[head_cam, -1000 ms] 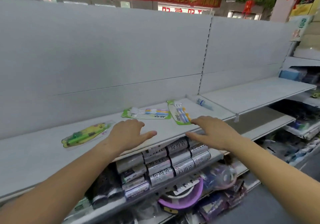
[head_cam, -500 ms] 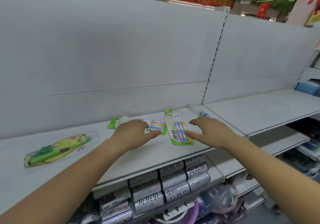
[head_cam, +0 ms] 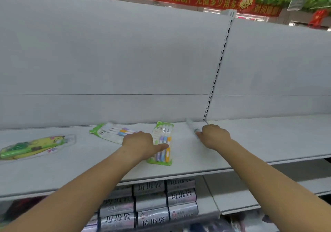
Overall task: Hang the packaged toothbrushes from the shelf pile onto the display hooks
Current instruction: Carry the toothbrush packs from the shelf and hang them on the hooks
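Two green-edged toothbrush packs lie on the white shelf [head_cam: 268, 142]. My left hand [head_cam: 138, 143] rests between them, covering the near end of the slanted pack [head_cam: 111, 131], its thumb laid across the upright-lying pack [head_cam: 163, 142]. My right hand [head_cam: 215, 136] is further right, fingers curled down on a slim pale single toothbrush pack [head_cam: 190, 126] by the back panel. Whether either hand has a real grip I cannot tell. A yellow-green children's toothbrush pack [head_cam: 34, 146] lies at the far left. No display hooks are visible.
A blank white back panel [head_cam: 125, 61] rises behind the shelf, split by a slotted upright [head_cam: 217, 67]. Below the shelf edge sit stacked rolls of grey bags [head_cam: 152, 201]. Red banners and green foliage hang above.
Both hands have reached further back onto the shelf: the left now lies on the two green packs, the right has come down on the slim pack. The camera moved closer and tilted up.
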Available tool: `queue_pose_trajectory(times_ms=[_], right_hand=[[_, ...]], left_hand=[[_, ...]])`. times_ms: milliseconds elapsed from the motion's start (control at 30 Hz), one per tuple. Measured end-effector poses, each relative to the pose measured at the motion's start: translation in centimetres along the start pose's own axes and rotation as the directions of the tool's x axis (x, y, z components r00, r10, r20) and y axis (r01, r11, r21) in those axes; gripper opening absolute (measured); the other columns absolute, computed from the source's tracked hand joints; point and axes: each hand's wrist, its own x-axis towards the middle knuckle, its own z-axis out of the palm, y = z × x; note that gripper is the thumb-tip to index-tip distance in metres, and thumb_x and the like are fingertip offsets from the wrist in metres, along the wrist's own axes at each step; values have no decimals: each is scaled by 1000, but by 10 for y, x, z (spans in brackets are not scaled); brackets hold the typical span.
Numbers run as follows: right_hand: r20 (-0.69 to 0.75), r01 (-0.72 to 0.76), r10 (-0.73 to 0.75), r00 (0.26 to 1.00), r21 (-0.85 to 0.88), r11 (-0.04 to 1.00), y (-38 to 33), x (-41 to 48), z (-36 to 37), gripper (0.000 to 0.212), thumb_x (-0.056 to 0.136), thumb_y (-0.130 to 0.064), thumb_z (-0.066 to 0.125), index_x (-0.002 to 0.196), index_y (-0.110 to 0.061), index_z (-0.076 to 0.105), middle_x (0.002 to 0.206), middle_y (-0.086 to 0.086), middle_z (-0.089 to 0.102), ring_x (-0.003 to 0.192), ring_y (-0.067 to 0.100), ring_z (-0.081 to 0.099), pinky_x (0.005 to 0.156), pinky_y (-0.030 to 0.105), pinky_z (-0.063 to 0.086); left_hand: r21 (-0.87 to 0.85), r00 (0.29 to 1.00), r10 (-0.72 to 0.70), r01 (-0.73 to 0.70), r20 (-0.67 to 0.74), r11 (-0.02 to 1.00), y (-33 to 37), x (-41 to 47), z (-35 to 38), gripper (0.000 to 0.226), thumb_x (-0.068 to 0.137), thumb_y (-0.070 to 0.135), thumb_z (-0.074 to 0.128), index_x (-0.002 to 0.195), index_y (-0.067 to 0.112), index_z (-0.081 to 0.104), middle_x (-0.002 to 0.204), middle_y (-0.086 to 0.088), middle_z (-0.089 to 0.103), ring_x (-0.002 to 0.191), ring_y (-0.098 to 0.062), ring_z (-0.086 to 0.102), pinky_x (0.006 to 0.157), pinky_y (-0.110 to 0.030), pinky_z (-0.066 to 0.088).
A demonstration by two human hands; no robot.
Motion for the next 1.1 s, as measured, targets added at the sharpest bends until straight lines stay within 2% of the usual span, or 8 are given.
queue_pose_trajectory(times_ms=[200, 300, 367, 433, 600, 867, 1000, 1100], right_hand=[[130, 99, -107, 986, 67, 993, 10, 28, 0, 38, 103, -21, 38, 138, -23, 52, 129, 8, 62, 132, 30, 51, 95, 38, 47], [151, 79, -113, 982, 219, 972, 22, 41, 4, 22, 103, -25, 38, 85, -20, 50, 83, 7, 59, 88, 26, 67, 72, 29, 48], [189, 46, -113, 976, 327, 944, 27, 43, 2, 33, 102, -36, 44, 83, -10, 50, 72, 11, 59, 59, 25, 61, 61, 29, 52], [227, 6, -120, 966, 447, 894, 33, 44, 1, 37, 98, -37, 52, 87, -2, 56, 75, 15, 64, 56, 28, 62, 57, 32, 57], [158, -16, -193, 968, 814, 581, 33, 24, -5, 19, 93, -13, 65, 108, -2, 60, 86, 16, 68, 70, 31, 68, 71, 41, 60], [-31, 49, -461, 887, 998, 28, -51, -64, -11, 40, 85, -12, 80, 117, -20, 58, 97, 12, 76, 80, 35, 76, 68, 48, 63], [-89, 15, -553, 828, 990, -137, -115, -110, 7, 41, 86, -7, 77, 120, -17, 57, 99, 18, 70, 70, 35, 70, 59, 40, 57], [-91, -32, -626, 775, 983, -183, -162, -150, 18, 77, 58, -42, 96, 121, -21, 57, 100, 18, 71, 69, 28, 65, 59, 38, 51]], left_hand=[[-28, 984, -169, 171, 52, 985, 46, 10, -3, 88, 74, 79, 67, 128, 11, 48, 97, 2, 52, 109, -22, 63, 77, -31, 42], [-129, 955, -215, 244, 202, 961, 44, 10, -9, 94, 69, 72, 78, 131, 10, 46, 105, 0, 60, 102, -23, 61, 85, -32, 51], [-263, 944, -234, 294, 234, 919, 35, 8, -8, 96, 67, 65, 85, 136, 12, 44, 126, -4, 61, 107, -23, 59, 91, -34, 52], [-434, 954, -235, 295, 186, 851, 25, 3, -6, 89, 73, 51, 87, 141, 16, 42, 134, -5, 57, 106, -22, 58, 80, -31, 52], [-770, 962, -269, 209, 50, 604, -4, -24, 3, 36, 91, 27, 76, 118, 19, 54, 107, -1, 68, 84, -15, 64, 67, -27, 51], [-969, 875, -441, -109, -200, 223, -81, -124, 15, 42, 85, 19, 80, 116, 34, 56, 95, 4, 80, 87, -16, 75, 68, -24, 56], [-972, 779, -583, -206, -231, 110, -129, -193, 32, 84, 54, 56, 94, 125, 29, 56, 107, -1, 79, 97, -21, 76, 81, -37, 60], [-964, 681, -688, -237, -251, 117, -166, -248, 51, 71, 65, 43, 89, 126, 23, 58, 110, 0, 78, 101, -20, 74, 82, -30, 60]])
